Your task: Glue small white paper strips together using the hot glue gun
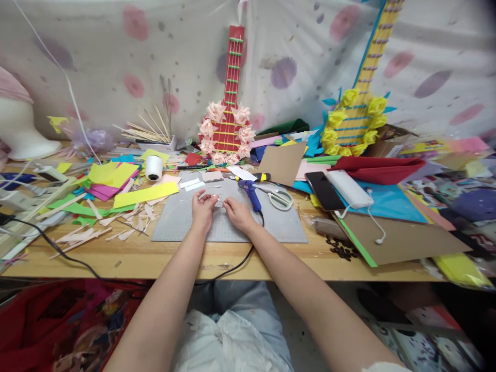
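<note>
Over the grey cutting mat (178, 222), my left hand (203, 211) pinches a small whitish piece (219, 200) between thumb and fingers. It is too small to name. Close beside it, my right hand (237, 214) has its thumb and fingertips pressed together at the same piece. A blue hot glue gun (251, 195) lies just right of my right hand, its black cord running under my right forearm. Scissors (279, 199) with pale handles rest beyond the glue gun. Small white paper strips (192, 184) and a pinkish card piece (212, 176) lie past my left hand.
Paper scraps (132, 222) and yellow sheets (147, 194) cover the left, near a white thread spool (154, 168). A red paper guitar (228, 124) and yellow one (356, 124) stand behind. At right are a phone (324, 190), power bank (350, 188) and cardboard (406, 243).
</note>
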`<state>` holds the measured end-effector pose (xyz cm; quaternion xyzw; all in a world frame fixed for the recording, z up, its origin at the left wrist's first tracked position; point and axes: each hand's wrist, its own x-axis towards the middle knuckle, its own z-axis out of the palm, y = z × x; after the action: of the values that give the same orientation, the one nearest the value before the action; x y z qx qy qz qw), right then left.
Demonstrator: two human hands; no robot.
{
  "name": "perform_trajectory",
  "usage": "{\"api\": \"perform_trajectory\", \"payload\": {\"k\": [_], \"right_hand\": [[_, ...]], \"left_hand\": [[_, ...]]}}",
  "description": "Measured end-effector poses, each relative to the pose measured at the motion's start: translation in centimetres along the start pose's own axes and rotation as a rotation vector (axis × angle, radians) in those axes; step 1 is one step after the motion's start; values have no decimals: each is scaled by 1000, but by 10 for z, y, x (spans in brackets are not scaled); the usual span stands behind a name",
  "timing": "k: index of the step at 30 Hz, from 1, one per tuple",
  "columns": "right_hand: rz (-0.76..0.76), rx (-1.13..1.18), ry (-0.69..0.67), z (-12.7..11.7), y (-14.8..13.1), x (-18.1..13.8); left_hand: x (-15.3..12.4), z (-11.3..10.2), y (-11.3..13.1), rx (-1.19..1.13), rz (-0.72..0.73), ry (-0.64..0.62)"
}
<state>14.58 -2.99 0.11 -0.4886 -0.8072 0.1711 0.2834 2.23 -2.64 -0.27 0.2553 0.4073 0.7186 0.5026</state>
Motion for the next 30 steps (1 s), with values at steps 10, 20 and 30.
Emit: {"api": "perform_trajectory", "payload": {"k": [10, 20, 30], "right_hand": [[-4, -45, -11, 0, 0, -1], [-3, -33, -14, -2, 0, 0], [21, -21, -6, -2, -1, 0]], "left_hand": [[-1, 1, 0, 4, 14, -40], [-2, 2, -4, 124, 51, -56], [-4, 2, -6, 86, -5, -102]]}}
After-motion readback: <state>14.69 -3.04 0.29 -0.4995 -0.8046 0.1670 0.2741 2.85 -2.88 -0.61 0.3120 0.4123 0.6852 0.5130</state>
